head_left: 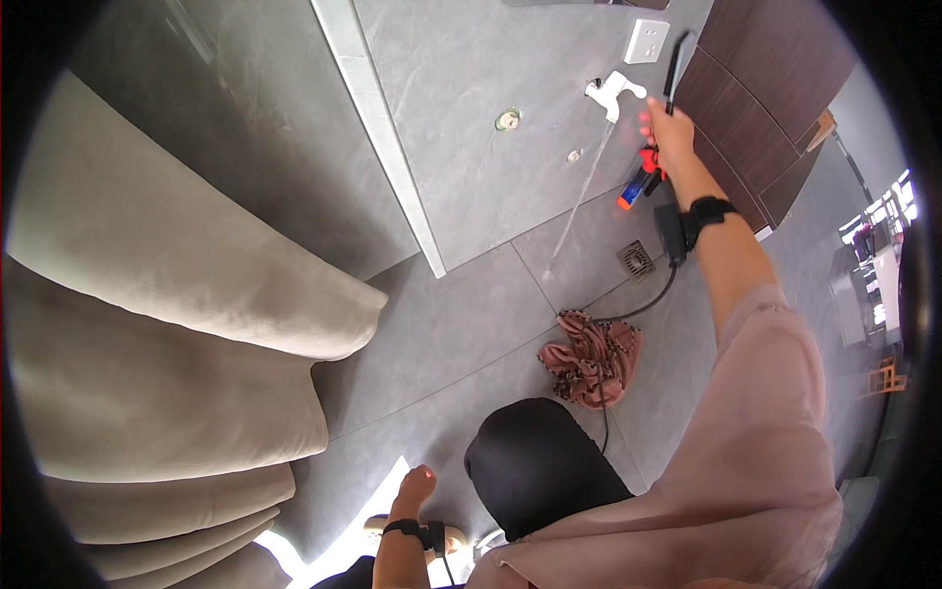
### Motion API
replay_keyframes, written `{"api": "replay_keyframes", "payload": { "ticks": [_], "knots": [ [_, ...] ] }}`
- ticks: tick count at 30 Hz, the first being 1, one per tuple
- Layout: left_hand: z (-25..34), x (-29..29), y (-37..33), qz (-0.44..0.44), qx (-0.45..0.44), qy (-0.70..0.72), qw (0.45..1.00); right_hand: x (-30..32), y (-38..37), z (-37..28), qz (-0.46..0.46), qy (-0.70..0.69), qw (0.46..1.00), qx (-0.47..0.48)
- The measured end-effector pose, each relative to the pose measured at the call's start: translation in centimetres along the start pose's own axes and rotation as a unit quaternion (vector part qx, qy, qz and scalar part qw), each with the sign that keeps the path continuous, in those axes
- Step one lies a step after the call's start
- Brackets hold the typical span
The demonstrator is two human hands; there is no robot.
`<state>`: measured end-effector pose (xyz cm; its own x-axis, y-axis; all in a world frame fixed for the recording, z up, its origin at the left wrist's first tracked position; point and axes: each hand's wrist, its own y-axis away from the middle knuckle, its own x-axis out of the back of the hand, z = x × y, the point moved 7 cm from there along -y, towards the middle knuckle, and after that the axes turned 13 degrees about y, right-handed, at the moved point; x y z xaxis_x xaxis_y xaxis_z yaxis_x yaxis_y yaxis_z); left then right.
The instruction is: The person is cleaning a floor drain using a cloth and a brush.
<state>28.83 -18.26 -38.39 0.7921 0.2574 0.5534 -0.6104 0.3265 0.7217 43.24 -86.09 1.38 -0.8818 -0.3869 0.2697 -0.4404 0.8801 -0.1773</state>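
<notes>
My right hand [674, 135] reaches up beside the white tap [614, 93] on the tiled wall. Its fingers are slightly bent and apart, close to the tap's lever, and somewhat blurred. A thin stream of water [586, 191] runs from the spout to the floor. Behind the hand rises a long black-and-grey tool [678, 69]; whether they touch I cannot tell. Just below the hand is a blue object with red and orange parts [636, 187]. My left hand [419, 483] hangs low, fingers curled in, with nothing visible in it. Both wrists wear black straps.
A crumpled pink cloth [592, 358] lies on the grey floor near the drain [636, 259], with a black cable across it. Beige curtains [186, 255] hang at left. A dark wooden cabinet [756, 88] stands at right, beside a wall socket [647, 41].
</notes>
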Motion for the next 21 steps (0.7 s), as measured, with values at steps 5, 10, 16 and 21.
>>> {"api": "replay_keyframes", "payload": {
  "ticks": [5, 10, 16, 21],
  "knots": [
    [-0.5, 0.1, 0.2, 0.023, -0.002, 0.022, 0.999, -3.4, 7.6, 10.4, -0.15, -0.127, 0.923, -0.331],
    [-3.1, 0.1, 0.9, 0.009, 0.017, 0.044, 0.999, -5.9, 15.2, 5.3, -0.378, -0.199, 0.832, -0.354],
    [-4.3, 0.3, 1.6, 0.019, 0.039, 0.063, 0.997, -2.3, 13.9, 3.3, -0.368, -0.179, 0.845, -0.343],
    [-2.9, 0.1, 2.1, 0.011, 0.057, 0.07, 0.996, 2.1, 6.6, 4.2, -0.161, -0.042, 0.969, -0.181]
  ]
}}
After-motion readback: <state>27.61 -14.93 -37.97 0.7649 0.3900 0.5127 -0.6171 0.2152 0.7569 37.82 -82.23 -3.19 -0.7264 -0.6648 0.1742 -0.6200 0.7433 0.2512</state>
